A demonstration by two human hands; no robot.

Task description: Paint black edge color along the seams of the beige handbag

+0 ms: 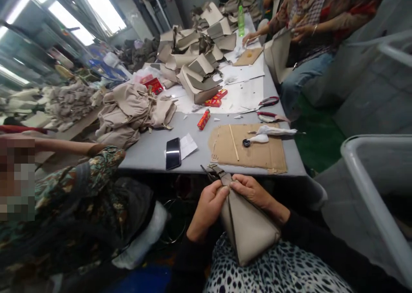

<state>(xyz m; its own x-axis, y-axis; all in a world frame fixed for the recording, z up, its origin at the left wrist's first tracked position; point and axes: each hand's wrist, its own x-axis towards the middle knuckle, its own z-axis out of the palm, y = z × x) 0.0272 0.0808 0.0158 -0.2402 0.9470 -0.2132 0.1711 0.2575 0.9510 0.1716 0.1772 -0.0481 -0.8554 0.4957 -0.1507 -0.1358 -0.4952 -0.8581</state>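
A beige bag with dark edges rests upright on my lap, its narrow top pointing toward the table. My left hand pinches its upper edge from the left, thumb on top. On the other side, my right hand grips the same edge near the strap. A short strap with a metal buckle sticks up past my fingers. Just beyond lies a piece of brown cardboard, bearing a thin stick, a small dark round pot and a white tube-like item.
A phone lies on the grey table, with red boxes and red-handled scissors farther back. Beige bags and folded fabric are heaped there. People sit at left and far right. A white-railed bin stands at right.
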